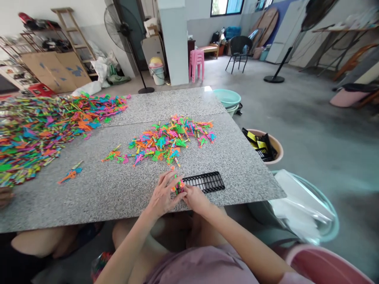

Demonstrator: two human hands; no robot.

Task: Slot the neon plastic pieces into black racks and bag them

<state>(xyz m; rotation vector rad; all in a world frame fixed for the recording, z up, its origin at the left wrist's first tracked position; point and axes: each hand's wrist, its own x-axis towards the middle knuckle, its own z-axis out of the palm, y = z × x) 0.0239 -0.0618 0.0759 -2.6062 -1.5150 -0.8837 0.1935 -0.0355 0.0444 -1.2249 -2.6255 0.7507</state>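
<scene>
Close to the table's front edge, my left hand (161, 198) curls its fingers around several small bright plastic toys (178, 184) in orange, green and pink. My right hand (196, 198) meets it from the other side, its thumb and fingers closed on the same toys. Both hands cover the left end of a black plastic grid tray (209, 182), which lies flat on the table with open slots. Whether the toys sit in its slots is hidden by my fingers. Beyond the hands spreads a loose pile of similar toys (161, 140).
A much larger heap of toys (35, 130) covers the left of the speckled stone table (118, 197). Another person's hand (5, 197) rests at the left edge. Right of the table stand a tub with black trays (276, 148), a tub with clear plastic (331, 215) and a pink tub (331, 262).
</scene>
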